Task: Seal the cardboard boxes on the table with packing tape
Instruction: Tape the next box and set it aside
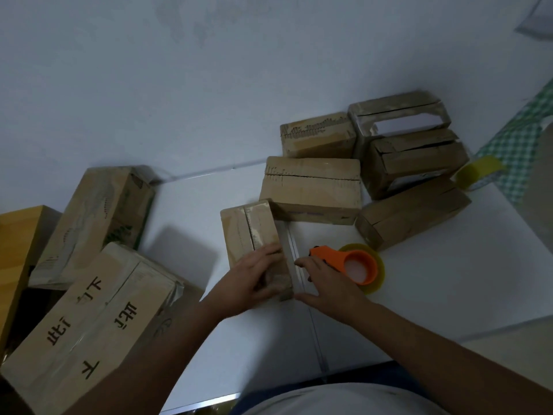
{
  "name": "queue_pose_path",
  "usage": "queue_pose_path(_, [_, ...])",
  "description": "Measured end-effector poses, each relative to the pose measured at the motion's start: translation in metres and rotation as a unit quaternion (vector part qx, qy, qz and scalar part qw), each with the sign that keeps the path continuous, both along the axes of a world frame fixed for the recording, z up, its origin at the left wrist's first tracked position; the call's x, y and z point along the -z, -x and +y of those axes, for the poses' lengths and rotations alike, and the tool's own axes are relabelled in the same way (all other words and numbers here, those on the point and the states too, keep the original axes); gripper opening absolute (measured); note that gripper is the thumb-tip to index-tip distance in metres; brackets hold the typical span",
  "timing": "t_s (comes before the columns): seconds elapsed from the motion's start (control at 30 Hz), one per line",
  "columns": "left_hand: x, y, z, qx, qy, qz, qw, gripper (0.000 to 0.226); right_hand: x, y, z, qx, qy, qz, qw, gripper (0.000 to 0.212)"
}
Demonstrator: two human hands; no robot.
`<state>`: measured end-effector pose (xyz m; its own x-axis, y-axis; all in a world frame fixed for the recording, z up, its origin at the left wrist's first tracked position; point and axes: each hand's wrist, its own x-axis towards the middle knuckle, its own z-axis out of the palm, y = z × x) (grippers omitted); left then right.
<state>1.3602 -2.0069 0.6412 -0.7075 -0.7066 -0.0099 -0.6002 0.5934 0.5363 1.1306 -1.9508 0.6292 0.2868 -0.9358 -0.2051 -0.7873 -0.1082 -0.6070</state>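
Note:
A small cardboard box (250, 232) lies on the white table (434, 289), with glossy tape along its top seam. My left hand (257, 278) rests flat on the near end of its top, fingers straight. My right hand (324, 284) is at the box's right side, fingertips and thumb touching that side face. Just beyond it, an orange tape dispenser (357, 266) with a yellowish roll lies on the table. Whether the hand touches its handle is unclear. Several more small boxes stand behind, the nearest (311, 190) touching the small box's far corner.
Further boxes (411, 215) (416, 158) (398, 115) (317, 136) crowd the table's back right, some with split lids. A second tape roll (475, 172) sits by a green checked cloth (514, 145). Two large boxes (95, 220) (89, 322) stand off the table's left edge.

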Motion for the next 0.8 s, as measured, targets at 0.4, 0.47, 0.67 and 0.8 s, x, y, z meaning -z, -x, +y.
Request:
queue_pose_path(0.4, [0.025, -0.034, 0.081, -0.584, -0.376, 0.348, 0.63, 0.046, -0.007, -0.067, -0.026, -0.222, 0.127, 0.125, 0.958, 0.071])
queue_pose_path(0.47, [0.035, -0.039, 0.09, -0.588, -0.471, 0.419, 0.507, 0.059, -0.001, -0.073, -0.027, -0.239, 0.137, 0.173, 0.946, 0.072])
queue_pose_path(0.67, [0.035, -0.036, 0.104, -0.57, -0.479, 0.464, 0.479, 0.05, 0.006, -0.074, -0.025, -0.226, 0.158, 0.212, 0.938, 0.067])
queue_pose_path(0.8, [0.027, -0.035, 0.105, -0.537, -0.441, 0.5, 0.517, 0.019, 0.008, -0.075, -0.026, -0.225, 0.161, 0.22, 0.936, 0.066])
